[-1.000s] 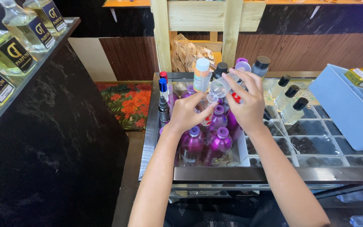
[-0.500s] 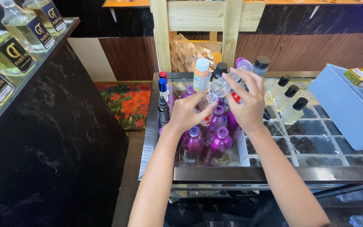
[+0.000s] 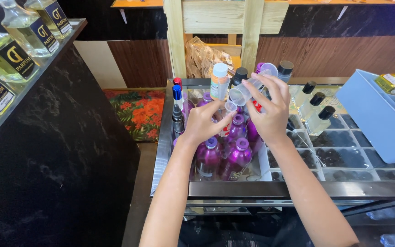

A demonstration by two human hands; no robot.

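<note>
While the right hand (image 3: 270,110) tips a clear plastic cup (image 3: 248,89) on its side, fingers wrapped round it, the left hand (image 3: 204,123) pinches a small clear vial (image 3: 230,109) just below the cup's mouth — both above a cluster of purple bottles (image 3: 225,153) in a glass-topped counter (image 3: 261,188). Pouring well likely means holding the vial steady and upright, rim close to rim, and tilting slowly — a narrow opening spills easily.

Dark marble counter (image 3: 46,151), wood-panelled wall (image 3: 344,55)
</note>
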